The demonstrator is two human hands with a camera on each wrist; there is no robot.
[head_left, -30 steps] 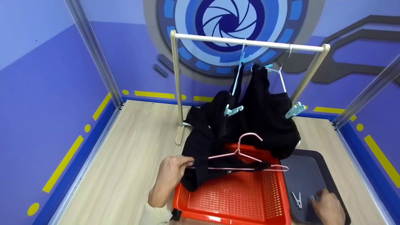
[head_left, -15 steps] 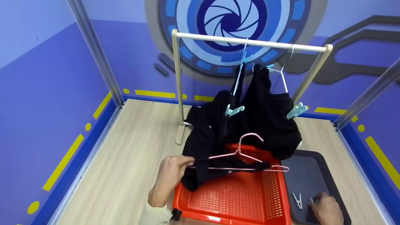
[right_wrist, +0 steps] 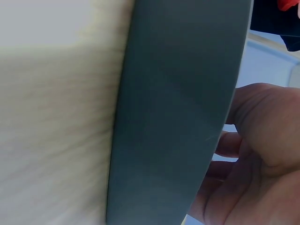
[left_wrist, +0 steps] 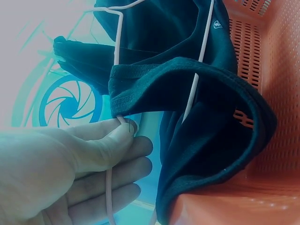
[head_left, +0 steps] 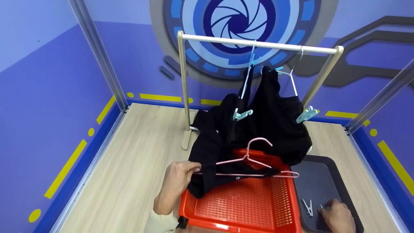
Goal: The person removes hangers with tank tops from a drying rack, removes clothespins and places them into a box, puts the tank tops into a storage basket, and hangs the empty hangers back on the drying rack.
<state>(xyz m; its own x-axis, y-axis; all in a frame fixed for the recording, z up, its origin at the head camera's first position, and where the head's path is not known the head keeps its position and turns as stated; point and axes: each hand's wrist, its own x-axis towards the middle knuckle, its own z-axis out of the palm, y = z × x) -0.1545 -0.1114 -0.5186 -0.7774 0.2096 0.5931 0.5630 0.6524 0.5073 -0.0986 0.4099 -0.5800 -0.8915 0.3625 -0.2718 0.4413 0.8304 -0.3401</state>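
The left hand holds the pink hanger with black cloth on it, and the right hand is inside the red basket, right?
Not quite: the right hand is at the dark grey tray beside the red basket, as the head view shows. The rest stands: the left hand holds the pink hanger with black cloth on it.

Pink hanger [head_left: 246, 157]: lower bar spans rightward from left fingers [head_left: 194, 165], hook up and right of them; thumb pinches the wire at its left end. Black garment [head_left: 207, 158]: small white logo, band looped over the hanger just right of left fingertips, opening gaping, hem touching or nearly touching the thumb. Grey clothespin [head_left: 321, 206]: between right fingers [head_left: 326, 211], mostly hidden. Second grey clip [head_left: 309, 207]: V-shaped, flat, just left of right fingertips.
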